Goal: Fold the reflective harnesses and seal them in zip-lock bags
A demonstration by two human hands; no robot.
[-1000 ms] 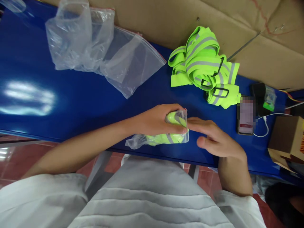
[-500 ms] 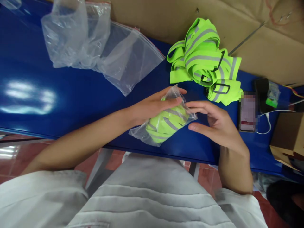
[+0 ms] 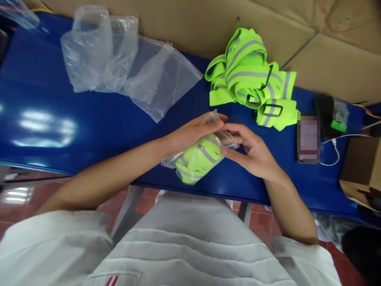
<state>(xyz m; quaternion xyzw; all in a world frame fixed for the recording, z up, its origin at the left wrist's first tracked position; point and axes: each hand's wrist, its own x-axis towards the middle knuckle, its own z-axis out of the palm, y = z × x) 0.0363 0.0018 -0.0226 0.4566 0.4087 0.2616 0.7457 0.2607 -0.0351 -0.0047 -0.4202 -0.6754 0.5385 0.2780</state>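
Note:
A folded neon-yellow reflective strap [image 3: 200,157] lies inside a clear plastic bag [image 3: 172,161] near the table's front edge. My left hand [image 3: 193,133] is closed on the bag's upper side, its thumb over the plastic and its fingers behind. From the right, my right hand [image 3: 245,149] grips the bag's other end, thumb in front and fingers behind the film. The fingertips of both hands come close together at the top. Just beyond them sits a heap of similar neon straps [image 3: 250,75] with grey stripes and black buckles.
Several clear zip bags [image 3: 119,63] are spread on the blue table [image 3: 119,123] at the back left. A phone [image 3: 308,139], a white cable [image 3: 336,151] and a cardboard box [image 3: 360,167] are to the right. Brown board [image 3: 184,24] borders the far edge.
My right hand has moved left and closed onto the bag's right end. The bagged strap has shifted slightly left. My left hand keeps its hold. The view has shifted a little.

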